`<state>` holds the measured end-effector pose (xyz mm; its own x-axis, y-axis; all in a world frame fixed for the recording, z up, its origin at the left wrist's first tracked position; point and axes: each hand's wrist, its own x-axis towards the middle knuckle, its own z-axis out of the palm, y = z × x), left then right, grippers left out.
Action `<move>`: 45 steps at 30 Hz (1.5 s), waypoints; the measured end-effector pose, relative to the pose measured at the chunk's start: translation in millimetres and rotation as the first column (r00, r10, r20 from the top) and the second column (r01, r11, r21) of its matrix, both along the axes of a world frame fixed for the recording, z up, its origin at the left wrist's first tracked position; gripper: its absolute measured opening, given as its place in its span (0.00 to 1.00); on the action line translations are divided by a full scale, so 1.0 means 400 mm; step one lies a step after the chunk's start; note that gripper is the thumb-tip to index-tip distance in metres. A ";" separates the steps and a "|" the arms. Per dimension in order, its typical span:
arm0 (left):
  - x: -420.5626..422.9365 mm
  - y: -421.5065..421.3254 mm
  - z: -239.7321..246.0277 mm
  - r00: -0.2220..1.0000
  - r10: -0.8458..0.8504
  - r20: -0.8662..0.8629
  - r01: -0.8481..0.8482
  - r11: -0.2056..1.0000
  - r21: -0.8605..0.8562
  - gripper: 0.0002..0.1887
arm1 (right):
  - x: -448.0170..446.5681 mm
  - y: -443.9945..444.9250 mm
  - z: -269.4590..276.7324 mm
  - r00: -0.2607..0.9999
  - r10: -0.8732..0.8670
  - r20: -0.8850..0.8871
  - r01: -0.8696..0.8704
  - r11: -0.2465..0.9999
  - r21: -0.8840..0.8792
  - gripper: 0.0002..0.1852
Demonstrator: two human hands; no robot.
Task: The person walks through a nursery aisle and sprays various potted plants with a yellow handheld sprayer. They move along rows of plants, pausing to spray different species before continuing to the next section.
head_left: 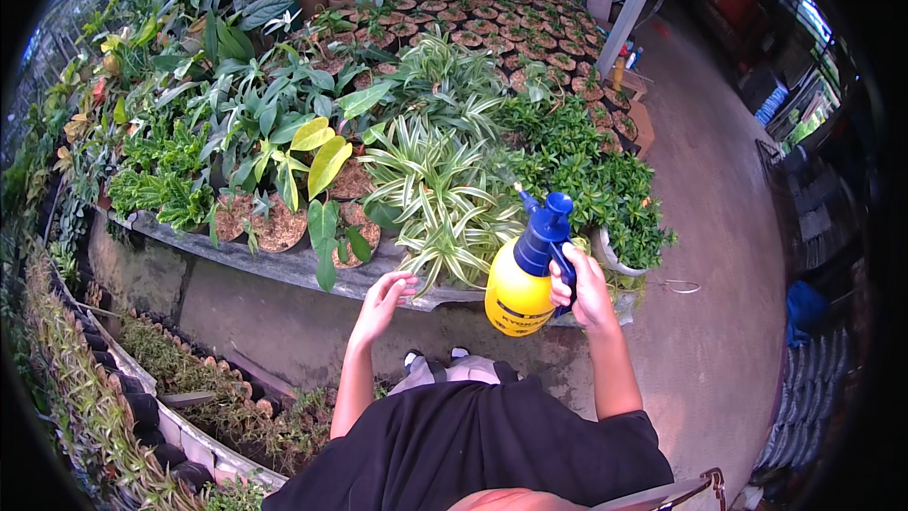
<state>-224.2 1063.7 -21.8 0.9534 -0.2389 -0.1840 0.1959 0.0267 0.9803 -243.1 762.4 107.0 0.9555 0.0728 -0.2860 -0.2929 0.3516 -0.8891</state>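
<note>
My right hand grips the blue handle of a yellow pressure sprayer, held upright in front of the plant bench. Its blue nozzle points away from me, and a faint mist hangs just beyond the tip. Variegated spider plants with striped leaves grow to the left of the nozzle. On its far right side is a dense mass of small-leaved green plants. My left hand is raised at the bench's front edge, empty, with fingers loosely bent near the lowest spider plant leaves.
Potted plants with broad leaves crowd the bench's left side. Rows of small pots fill its far end near a metal post. A concrete path runs along the right. Behind me on the left is a low planted bed.
</note>
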 end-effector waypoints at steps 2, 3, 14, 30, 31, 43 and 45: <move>0.011 -0.009 -0.003 0.999 0.041 0.009 -0.040 0.999 -0.023 0.15 | -0.028 -0.012 -0.029 0.994 0.105 -0.031 -0.106 0.994 -0.011 0.20; 0.016 -0.011 -0.005 0.998 0.055 0.011 -0.055 0.998 -0.034 0.15 | -0.041 -0.012 -0.036 0.987 0.152 -0.049 -0.154 0.988 -0.033 0.20; 0.024 -0.037 -0.020 1.000 0.020 -0.013 -0.020 1.000 -0.009 0.14 | -0.133 -0.067 -0.136 0.982 0.084 -0.170 -0.117 0.974 -0.195 0.20; 0.013 -0.067 -0.009 0.999 0.031 -0.021 -0.030 0.999 0.028 0.14 | -0.116 -0.116 -0.138 0.974 -0.183 -0.134 0.172 0.981 -0.086 0.20; 0.012 -0.071 -0.008 0.999 0.030 -0.019 -0.030 0.999 0.026 0.14 | -0.112 -0.126 -0.144 0.963 -0.248 -0.108 0.244 0.969 -0.047 0.20; -0.030 -0.120 0.003 0.996 0.094 0.012 -0.094 0.995 0.036 0.14 | -0.095 -0.108 -0.113 0.988 0.152 -0.042 -0.152 0.988 -0.001 0.21; -0.053 -0.124 0.007 0.991 0.129 -0.022 -0.128 0.991 0.025 0.14 | -0.089 -0.101 -0.099 0.977 0.211 -0.031 -0.209 0.975 0.078 0.21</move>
<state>-245.4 1014.1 -18.9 0.9713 -0.1102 -0.2108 0.2153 0.0302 0.9761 -278.6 721.9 67.5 0.9049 0.2928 -0.3090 -0.4009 0.3424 -0.8497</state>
